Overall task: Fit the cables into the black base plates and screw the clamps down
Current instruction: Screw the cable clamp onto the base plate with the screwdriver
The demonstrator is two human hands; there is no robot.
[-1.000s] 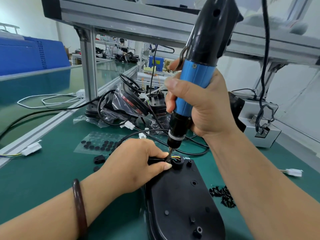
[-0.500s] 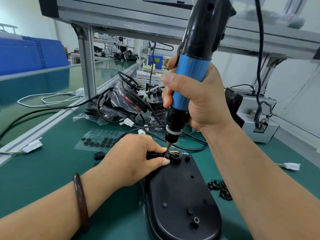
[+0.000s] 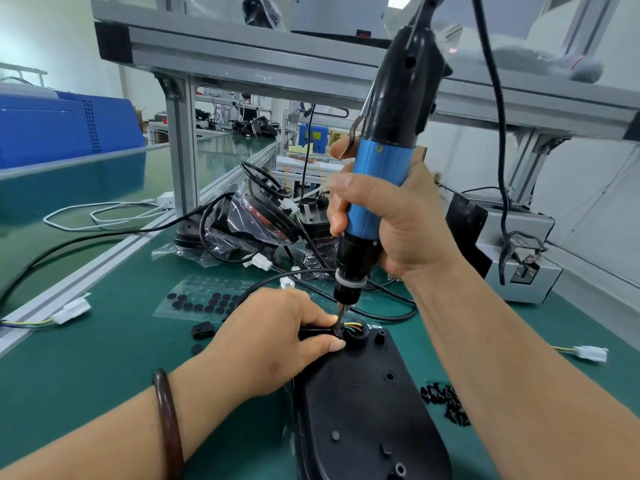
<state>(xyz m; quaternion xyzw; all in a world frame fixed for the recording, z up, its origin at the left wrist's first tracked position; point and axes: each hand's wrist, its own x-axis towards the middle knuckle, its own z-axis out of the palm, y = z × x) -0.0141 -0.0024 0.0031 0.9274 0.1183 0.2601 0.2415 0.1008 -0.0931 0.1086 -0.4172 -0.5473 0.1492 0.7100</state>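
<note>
The black base plate (image 3: 367, 410) lies flat on the green surface (image 3: 86, 375), close to the person. The left hand (image 3: 277, 337) rests at the plate's far end, its thumb and forefinger pinching the black clamp (image 3: 313, 332) beside the round port where coloured wires show. The right hand (image 3: 398, 220) has its fingers wrapped round the blue grip of the electric screwdriver (image 3: 377, 188), held nearly upright with the bit tip down at the clamp. The black cable (image 3: 381, 315) loops on the surface behind the plate. Loose black screws (image 3: 446, 405) lie to the right of the plate.

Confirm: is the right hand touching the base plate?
Apart. Head view: the right hand grips the screwdriver above the base plate; mat shows between.
</note>
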